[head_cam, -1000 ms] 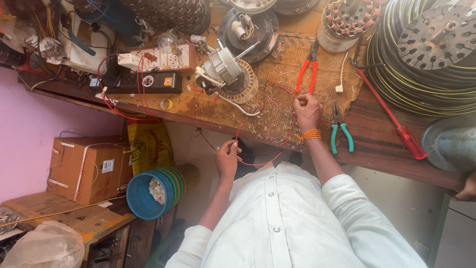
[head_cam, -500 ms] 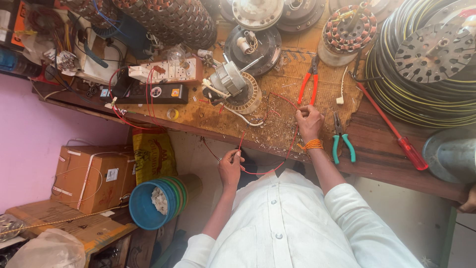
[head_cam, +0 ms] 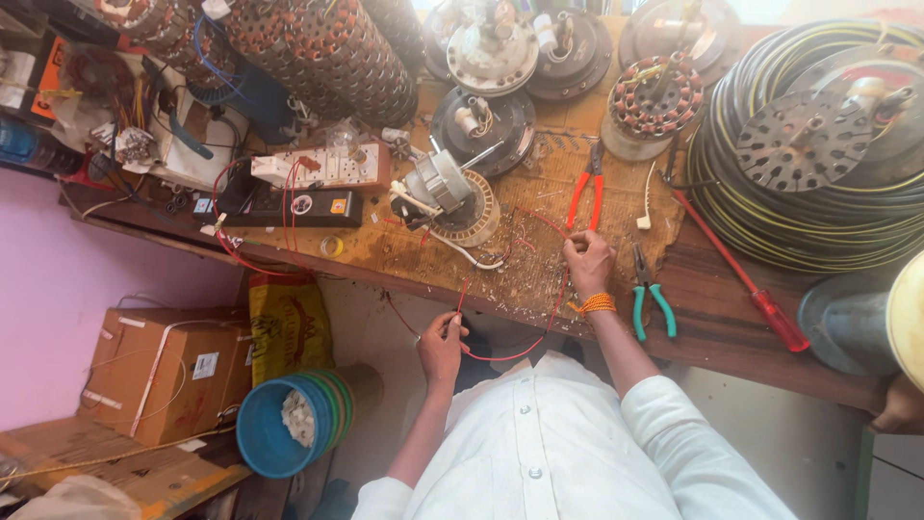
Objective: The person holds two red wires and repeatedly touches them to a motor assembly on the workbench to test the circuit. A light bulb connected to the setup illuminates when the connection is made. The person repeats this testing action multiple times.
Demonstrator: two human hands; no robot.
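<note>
Nearest the camera is the person's white buttoned shirt (head_cam: 568, 453), both sleeves reaching up toward the worktop (head_cam: 731, 318). The left hand (head_cam: 443, 342) hangs just off the worktop's near edge, fingers pinched on a thin red wire (head_cam: 510, 354). The wire sags in a loop below the edge and rises to the right hand (head_cam: 587, 262), which rests on the worktop just inside the near edge, an orange thread band at its wrist; its fingers are curled together on the other stretch of the wire, though the exact grip is too small to tell. Below the left hand, on the floor, stand a blue bucket (head_cam: 279, 429) and a cardboard box (head_cam: 168, 371).

Just beside the right hand lie green-handled pliers (head_cam: 653, 299); a red-handled screwdriver (head_cam: 746, 284) lies slantwise further toward the right edge. Just beyond the hand are orange-handled pliers (head_cam: 585, 197). Toward the middle sits a small motor on a wound stator (head_cam: 452, 197), amid scraps of wire. Left of it lie a black tester box (head_cam: 289, 207) and a white switch board (head_cam: 322, 166). Along the far edge are copper-wound stators (head_cam: 657, 96), dark round motor covers (head_cam: 481, 120) and, at the right far corner, a large coil of striped cable (head_cam: 799, 193)
</note>
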